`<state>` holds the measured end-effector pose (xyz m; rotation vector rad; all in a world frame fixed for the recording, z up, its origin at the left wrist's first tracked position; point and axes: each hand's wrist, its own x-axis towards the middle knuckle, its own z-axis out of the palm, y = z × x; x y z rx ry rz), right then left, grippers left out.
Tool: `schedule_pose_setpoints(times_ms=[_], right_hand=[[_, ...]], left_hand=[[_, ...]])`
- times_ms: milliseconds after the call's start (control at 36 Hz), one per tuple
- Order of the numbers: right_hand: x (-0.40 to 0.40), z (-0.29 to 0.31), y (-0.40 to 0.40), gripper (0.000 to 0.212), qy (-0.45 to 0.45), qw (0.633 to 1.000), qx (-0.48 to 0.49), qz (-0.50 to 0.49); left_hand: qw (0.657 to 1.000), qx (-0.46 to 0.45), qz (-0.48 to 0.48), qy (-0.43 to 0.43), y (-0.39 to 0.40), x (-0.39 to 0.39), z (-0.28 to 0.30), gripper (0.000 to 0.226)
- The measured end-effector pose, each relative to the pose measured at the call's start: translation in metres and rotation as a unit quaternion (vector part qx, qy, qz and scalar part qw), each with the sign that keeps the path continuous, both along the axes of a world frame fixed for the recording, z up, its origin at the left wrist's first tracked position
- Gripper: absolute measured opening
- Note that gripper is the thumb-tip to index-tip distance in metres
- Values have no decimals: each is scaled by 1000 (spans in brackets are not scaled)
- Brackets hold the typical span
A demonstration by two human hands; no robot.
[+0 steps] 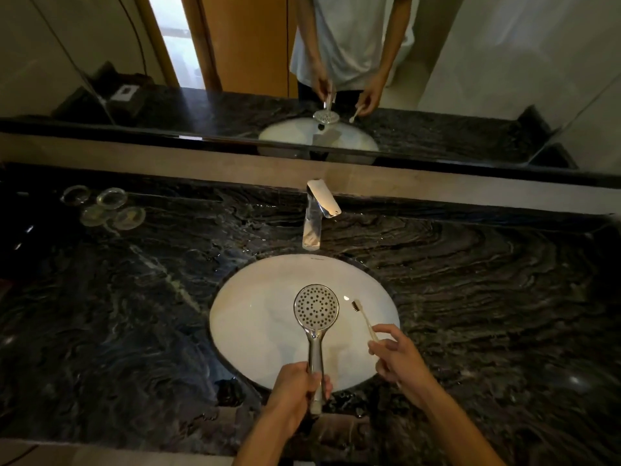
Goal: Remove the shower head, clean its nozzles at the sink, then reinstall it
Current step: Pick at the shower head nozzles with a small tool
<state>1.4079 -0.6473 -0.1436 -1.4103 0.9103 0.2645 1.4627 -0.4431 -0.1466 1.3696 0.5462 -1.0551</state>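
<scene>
Chrome round shower head [316, 306] faces up in our left hand [295, 391], gripped over the white oval sink [242, 317]; right-hand fingers [386, 331] pinch a pale toothbrush [364, 319], ready for scrubbing.

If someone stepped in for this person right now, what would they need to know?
Left hand: gripping the shower head by its handle, nozzle face up over the sink.
Right hand: holding a toothbrush, bristles just right of the head, not touching it.
Faucet: no water seen running.
Done: head is off and at the sink.
Left: scrub the nozzles, rinse, reinstall.
</scene>
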Motion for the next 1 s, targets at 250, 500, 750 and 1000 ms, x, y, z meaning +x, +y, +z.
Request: schedule_pose_setpoints(times_ms=[250,500,750,1000], right_hand=[[-53,-32,-53,16,28,985,-42,-167],[-84,-57,-100,24,70,964,-81,-244],[-78,-78,-114,11,120,950,-225,-180],[-78,-101,-115,14,179,909,-373,-52]], left_hand=[[1000,4,-29,2,-19,-4,-11,15],[999,2,-52,7,-37,-3,-22,16],[997,7,-71,10,-47,0,-27,18],[997,3,-76,13,-41,4,-30,19]])
